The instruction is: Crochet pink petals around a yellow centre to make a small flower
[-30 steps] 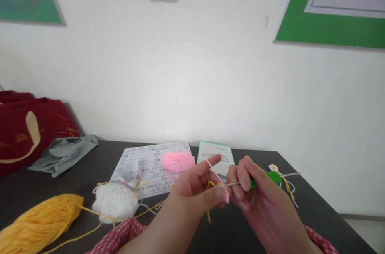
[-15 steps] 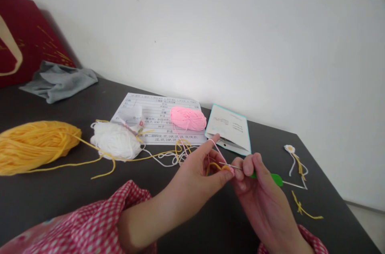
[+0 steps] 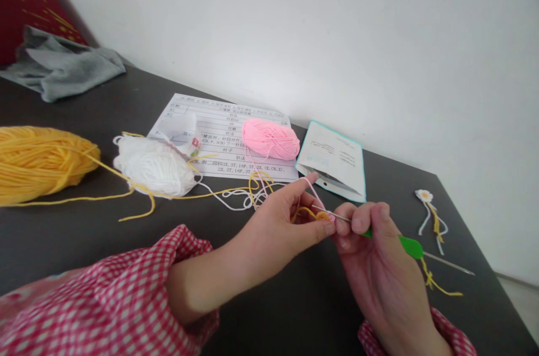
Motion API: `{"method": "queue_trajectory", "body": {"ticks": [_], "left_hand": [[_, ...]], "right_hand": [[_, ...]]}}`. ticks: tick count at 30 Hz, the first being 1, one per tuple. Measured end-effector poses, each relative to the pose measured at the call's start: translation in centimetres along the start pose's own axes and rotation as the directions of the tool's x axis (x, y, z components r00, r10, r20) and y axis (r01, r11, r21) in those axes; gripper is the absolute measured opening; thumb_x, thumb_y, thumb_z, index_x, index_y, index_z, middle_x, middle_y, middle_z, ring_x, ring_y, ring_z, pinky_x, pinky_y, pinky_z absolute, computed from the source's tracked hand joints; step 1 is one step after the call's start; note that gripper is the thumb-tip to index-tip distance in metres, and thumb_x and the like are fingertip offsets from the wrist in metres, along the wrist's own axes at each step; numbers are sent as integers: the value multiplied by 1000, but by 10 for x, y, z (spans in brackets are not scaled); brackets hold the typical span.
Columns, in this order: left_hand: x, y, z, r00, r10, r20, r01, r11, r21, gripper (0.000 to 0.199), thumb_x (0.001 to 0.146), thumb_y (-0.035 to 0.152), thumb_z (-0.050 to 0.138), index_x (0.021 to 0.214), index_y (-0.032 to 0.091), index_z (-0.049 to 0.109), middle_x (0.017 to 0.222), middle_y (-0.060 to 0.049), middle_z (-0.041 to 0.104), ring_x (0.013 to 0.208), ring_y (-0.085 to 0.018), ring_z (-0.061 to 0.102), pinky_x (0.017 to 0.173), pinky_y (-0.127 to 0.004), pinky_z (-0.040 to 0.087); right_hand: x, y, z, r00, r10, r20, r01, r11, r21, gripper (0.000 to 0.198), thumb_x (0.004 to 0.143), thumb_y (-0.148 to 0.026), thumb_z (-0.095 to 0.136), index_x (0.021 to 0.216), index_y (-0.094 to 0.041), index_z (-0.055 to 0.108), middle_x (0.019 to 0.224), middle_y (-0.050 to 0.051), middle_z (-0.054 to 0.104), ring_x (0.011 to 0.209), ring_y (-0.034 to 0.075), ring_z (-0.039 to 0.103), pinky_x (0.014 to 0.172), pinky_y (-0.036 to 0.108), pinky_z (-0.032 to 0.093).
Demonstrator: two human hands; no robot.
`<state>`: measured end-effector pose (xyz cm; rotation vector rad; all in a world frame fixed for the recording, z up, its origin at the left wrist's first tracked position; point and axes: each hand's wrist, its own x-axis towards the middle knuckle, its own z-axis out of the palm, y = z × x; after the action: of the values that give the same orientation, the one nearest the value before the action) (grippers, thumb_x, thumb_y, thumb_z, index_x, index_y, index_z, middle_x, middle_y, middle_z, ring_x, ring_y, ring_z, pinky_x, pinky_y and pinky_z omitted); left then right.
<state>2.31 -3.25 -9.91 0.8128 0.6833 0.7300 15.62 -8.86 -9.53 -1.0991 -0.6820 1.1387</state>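
Observation:
Between the thumb and fingers of my left hand (image 3: 278, 221) is a small crochet piece (image 3: 323, 216), yellow with pink stitches at its edge. Pink yarn (image 3: 312, 188) runs from the piece up over my raised left index finger. My right hand (image 3: 379, 266) is closed around a crochet hook (image 3: 410, 247) with a green grip and metal shafts at both ends. The hook's slim tip lies at the pink stitches, close to my left fingertips. Behind my hands, a pink yarn ball (image 3: 270, 138) rests on a printed sheet (image 3: 227, 120).
To the left lie a yellow yarn skein (image 3: 46, 165) and a white yarn ball (image 3: 154, 168), with loose strands trailing toward my hands. A white packet (image 3: 332, 159) is near the wall. At right are a small crocheted flower (image 3: 424, 196) and yellow yarn scraps (image 3: 442, 290). A grey cloth (image 3: 71, 67) lies far left.
My view has tilted, so the table items appear higher. The hook's rear end has swung down to the right as my right hand turned. Both hands keep their holds.

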Motion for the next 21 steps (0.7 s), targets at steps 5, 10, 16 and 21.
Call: {"method": "queue_trajectory", "body": {"ticks": [5,10,16,21], "left_hand": [[1,1,-3,999,19,32,-19,1000,-9,68,73,23,83,135,10,58,77,5,59,74,-11,54,75,-29,41],[-1,4,-4,998,68,12,-69,997,44,78,75,22,81,145,11,50,74,6,58,71,-11,52,74,-29,41],[-1,1,-2,998,-10,-57,13,999,50,89,66,21,86,145,3,47,68,6,61,63,-11,49,62,-26,37],[1,5,-10,979,-178,98,186,979,-78,67,64,20,89,124,8,63,68,5,66,64,-9,55,67,-25,38]], "right_hand": [[-1,1,1,1000,-4,8,4,1000,-5,36,86,-48,74,63,-22,66,67,-2,59,59,11,52,58,21,48],[-6,2,-1,989,-138,52,145,976,-164,39,95,-48,62,65,-23,64,70,-1,59,62,13,51,57,24,45],[-17,7,-7,786,-448,426,595,360,-718,31,105,-25,45,76,-21,54,81,2,55,72,15,52,62,29,41],[3,-4,-15,458,-469,755,791,-172,-587,28,103,-29,51,78,-23,61,75,3,62,69,17,54,62,33,42]]}}
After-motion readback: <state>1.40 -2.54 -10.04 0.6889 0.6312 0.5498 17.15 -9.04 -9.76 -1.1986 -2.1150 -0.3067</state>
